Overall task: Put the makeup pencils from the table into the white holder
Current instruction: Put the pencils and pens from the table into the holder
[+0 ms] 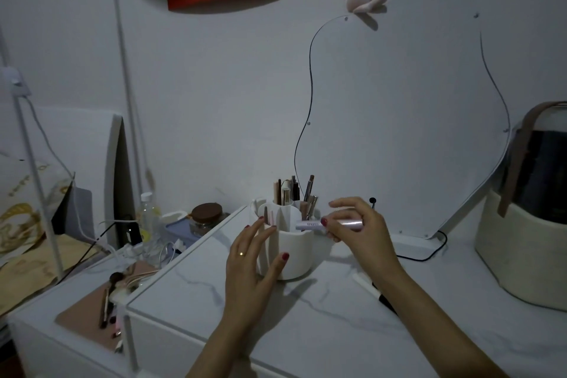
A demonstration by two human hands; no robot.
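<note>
The white holder (296,250) stands on the marble table (322,331), split into compartments, with several pencils and brushes upright in its rear sections. My left hand (250,267) rests against its left wall, fingers straight. My right hand (357,228) pinches a pink makeup pencil (325,225) that lies level just above the holder's right rim. A white pencil with a dark tip (371,287) lies on the table under my right forearm.
A wavy mirror (408,132) leans on the wall behind the holder, its black cable (423,256) trailing on the table. A large basket with a dark jar (524,224) stands at the right. Left, a lower surface holds brushes (107,301), a bottle (148,224) and cables.
</note>
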